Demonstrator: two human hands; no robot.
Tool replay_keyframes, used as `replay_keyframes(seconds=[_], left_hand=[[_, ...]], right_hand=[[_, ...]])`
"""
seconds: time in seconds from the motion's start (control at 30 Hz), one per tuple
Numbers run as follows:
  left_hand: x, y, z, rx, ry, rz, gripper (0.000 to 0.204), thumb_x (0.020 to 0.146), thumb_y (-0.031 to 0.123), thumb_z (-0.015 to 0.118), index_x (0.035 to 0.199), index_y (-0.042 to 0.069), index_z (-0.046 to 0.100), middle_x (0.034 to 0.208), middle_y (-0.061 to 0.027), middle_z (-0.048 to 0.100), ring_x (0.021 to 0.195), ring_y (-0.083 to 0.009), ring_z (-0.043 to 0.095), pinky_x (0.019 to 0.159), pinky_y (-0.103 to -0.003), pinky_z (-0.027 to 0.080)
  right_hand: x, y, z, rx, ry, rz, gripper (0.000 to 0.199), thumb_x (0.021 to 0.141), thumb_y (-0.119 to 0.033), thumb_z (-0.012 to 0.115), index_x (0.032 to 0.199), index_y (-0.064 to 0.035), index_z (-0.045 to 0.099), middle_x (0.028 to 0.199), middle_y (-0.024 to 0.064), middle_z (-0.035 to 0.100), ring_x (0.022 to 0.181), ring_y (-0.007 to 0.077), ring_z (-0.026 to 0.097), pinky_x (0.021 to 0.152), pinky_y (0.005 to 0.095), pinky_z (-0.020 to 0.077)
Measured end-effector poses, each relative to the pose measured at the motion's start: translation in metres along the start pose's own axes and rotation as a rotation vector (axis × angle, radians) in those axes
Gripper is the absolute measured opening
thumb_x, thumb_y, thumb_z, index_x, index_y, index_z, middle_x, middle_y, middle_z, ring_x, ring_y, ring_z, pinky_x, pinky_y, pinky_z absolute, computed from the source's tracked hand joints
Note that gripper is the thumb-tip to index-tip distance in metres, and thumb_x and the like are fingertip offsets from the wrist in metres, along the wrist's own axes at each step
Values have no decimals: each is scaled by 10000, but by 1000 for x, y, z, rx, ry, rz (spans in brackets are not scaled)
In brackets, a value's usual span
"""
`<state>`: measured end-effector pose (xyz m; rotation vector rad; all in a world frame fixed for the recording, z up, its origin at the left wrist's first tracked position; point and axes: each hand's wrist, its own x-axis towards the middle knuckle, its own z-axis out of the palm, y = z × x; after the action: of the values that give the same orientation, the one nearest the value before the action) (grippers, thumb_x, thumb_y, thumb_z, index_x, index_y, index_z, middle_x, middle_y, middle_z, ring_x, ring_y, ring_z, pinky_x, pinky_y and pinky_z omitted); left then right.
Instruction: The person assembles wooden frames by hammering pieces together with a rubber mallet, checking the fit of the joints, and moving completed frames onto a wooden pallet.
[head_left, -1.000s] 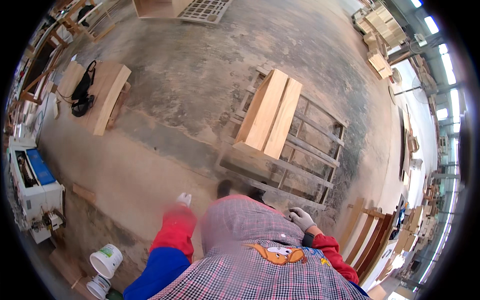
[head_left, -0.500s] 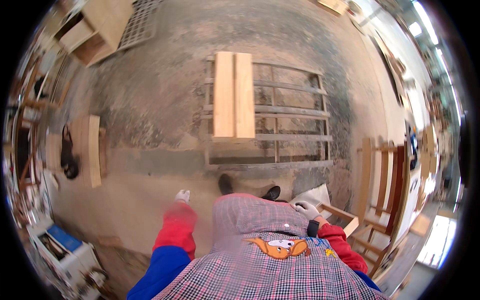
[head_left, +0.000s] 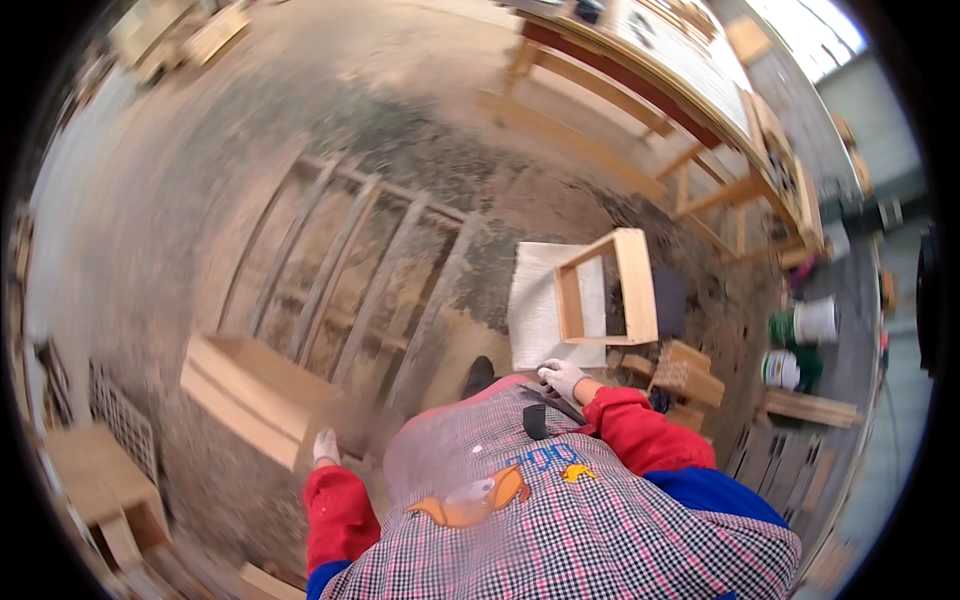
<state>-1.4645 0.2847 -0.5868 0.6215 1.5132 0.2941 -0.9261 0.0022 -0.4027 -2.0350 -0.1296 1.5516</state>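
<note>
My right hand, in a pale glove, hangs in front of the apron with loosely bent fingers and nothing visible in it. Just beyond it a rectangular wooden frame stands on a white sheet; I see no contact between hand and frame. My left hand, also gloved, is low on the left. In the picture it lies beside the end of the pale wooden boards, which rest across a slatted wooden pallet. Whether it touches them I cannot tell, as its fingers are blurred.
A long wooden workbench runs along the upper right. Wood blocks lie right of the frame, with white and green buckets farther right. At the lower left stands a wooden cabinet near a dark grid rack.
My view has swung to the right. The pallet and boards have shifted to the left of the picture, and the wooden frame and bench have come fully into sight. Both hands stay low at my sides.
</note>
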Motion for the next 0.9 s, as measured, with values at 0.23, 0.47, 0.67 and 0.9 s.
replay_keyframes(seconds=[0.23,0.47,0.67,0.9], left_hand=[[-43,114,203,911,-340,327,368,881,218,529,1170,-9,533,994,-89,625,828,-152,593,757,-278,474],[-28,227,308,1460,-450,272,354,881,267,526,1138,27,567,1040,-104,635,945,-209,601,813,-310,468],[32,323,400,1558,-358,361,348,849,277,517,1095,43,595,1064,-148,627,1006,-266,587,872,-325,449],[-21,405,559,1341,-418,551,314,854,262,537,1103,85,603,934,-112,654,868,-190,620,796,-300,478]], right_hand=[[47,53,-106,157,297,149,301,852,-281,526,1043,-62,604,738,59,618,571,144,560,520,301,460],[116,91,-131,39,514,47,343,830,-333,522,1044,-78,605,905,140,649,795,262,622,712,356,486],[117,42,-195,-24,694,137,446,808,-387,524,1139,-93,575,1083,195,604,1031,345,565,876,412,438],[137,32,-290,-87,823,470,776,673,-418,676,1315,-101,378,1360,174,377,1228,345,386,983,389,378]])
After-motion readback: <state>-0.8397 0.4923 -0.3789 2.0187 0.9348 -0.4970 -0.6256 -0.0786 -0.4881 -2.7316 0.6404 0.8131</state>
